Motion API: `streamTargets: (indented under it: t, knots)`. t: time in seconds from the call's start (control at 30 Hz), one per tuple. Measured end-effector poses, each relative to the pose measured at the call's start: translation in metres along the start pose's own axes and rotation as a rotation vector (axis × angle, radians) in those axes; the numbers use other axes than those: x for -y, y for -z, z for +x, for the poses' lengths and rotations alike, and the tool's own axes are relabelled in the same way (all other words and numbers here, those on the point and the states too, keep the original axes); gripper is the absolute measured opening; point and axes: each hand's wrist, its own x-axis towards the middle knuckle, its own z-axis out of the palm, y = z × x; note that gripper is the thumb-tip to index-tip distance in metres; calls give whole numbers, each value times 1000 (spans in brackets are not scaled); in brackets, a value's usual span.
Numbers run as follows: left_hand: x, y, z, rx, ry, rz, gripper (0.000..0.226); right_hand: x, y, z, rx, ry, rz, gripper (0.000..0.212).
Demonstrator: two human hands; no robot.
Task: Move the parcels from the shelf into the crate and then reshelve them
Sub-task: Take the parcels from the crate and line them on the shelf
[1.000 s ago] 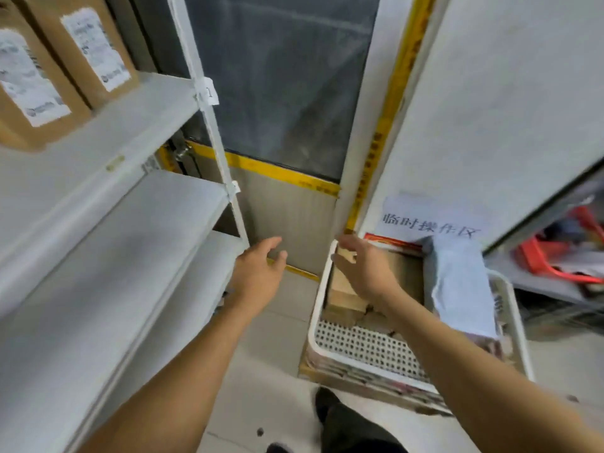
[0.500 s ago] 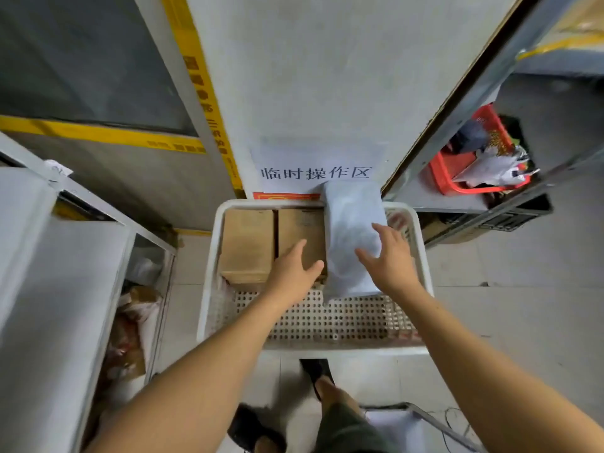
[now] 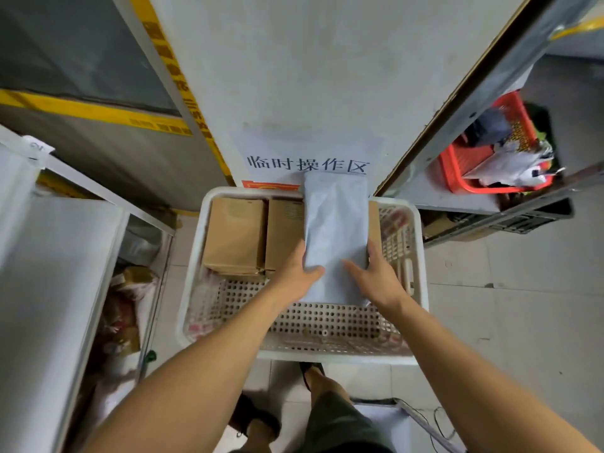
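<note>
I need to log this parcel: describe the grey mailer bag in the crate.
The grey mailer bag is a soft, wrinkled plastic pouch, long and flat, unlabelled on the visible side. It leans in the white crate, its top above the far rim, over a cardboard box. The left hand and right hand hold its lower edges.
</note>
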Motion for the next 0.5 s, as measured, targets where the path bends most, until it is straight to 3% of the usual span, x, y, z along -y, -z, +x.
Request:
streamTargets:
  t: [0.13, 0.27, 0.4, 0.5]
  knots:
    - [5, 38, -38, -151, -35, -20, 81, 36, -27, -23, 52, 40, 227, 59]
    - [1, 84, -89, -256, -190, -100, 78, 79, -60, -51, 148, 78, 449, 57]
    - [-6, 125, -162, -378, -388, -2, 40, 131, -102, -78, 253, 221, 486, 61]
    - [-1, 150, -221, -576, -583, 101, 35, 174, -140, -99, 360, 267, 517, 66]
